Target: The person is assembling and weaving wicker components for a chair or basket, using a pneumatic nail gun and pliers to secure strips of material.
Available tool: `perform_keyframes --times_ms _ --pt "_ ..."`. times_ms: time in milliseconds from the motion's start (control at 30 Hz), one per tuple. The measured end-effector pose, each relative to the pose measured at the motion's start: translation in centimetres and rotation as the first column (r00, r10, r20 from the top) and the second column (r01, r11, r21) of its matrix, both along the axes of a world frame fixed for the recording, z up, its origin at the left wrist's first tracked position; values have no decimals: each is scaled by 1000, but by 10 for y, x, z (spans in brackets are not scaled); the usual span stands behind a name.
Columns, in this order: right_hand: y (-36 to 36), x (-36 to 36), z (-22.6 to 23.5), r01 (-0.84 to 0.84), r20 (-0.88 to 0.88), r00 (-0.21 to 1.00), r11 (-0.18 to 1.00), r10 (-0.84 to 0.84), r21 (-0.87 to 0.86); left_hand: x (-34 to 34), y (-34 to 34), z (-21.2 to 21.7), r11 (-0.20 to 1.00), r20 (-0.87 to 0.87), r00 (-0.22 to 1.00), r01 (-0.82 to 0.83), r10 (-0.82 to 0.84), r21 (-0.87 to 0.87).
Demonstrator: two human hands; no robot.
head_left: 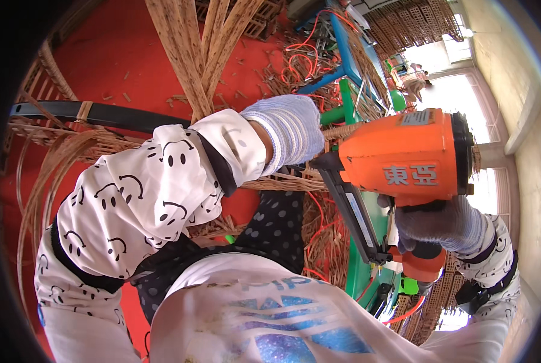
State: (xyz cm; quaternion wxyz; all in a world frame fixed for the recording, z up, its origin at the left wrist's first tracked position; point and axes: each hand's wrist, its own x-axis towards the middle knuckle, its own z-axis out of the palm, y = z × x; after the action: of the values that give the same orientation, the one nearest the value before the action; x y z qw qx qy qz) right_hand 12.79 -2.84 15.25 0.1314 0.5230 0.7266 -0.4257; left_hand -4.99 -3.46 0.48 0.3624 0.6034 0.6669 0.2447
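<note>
My right hand (446, 221), in a grey-and-blue knit glove, is wrapped around the handle of an orange nail gun (397, 151). The gun's black magazine (358, 212) slants down beside the hand, and its nose points left. Close to that nose is my left hand (288, 127), in a pale blue and white knit glove. Its back faces up and its fingers curl away, so what they grip is hidden. A wicker frame (288, 181) of brown strips runs just below the left hand. A cord-wrapped bar (342, 131) shows between the glove and the gun.
Long brown cane strips (189, 48) fan upward ahead. A black curved band (119, 115) crosses wickerwork at left. Scraps and orange hoses (301, 63) litter the red floor (119, 48). Green and blue benches (343, 48) stand at right, near a pale wall (518, 78).
</note>
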Motion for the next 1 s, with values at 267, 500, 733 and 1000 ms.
perform_keyframes --times_ms 267,500,733,1000 --pt "1 17 -11 31 -75 997 999 -32 -6 -3 5 -4 995 58 998 -32 26 93" --pt "34 106 -14 226 -386 906 969 -173 97 3 16 8 991 62 997 30 -38 128" --pt "98 205 -87 544 -527 750 825 -400 149 -3 -6 -1 971 190 959 184 -212 152" --pt "167 285 -198 432 178 720 633 -671 643 27 -21 15 743 -636 743 543 -208 392"
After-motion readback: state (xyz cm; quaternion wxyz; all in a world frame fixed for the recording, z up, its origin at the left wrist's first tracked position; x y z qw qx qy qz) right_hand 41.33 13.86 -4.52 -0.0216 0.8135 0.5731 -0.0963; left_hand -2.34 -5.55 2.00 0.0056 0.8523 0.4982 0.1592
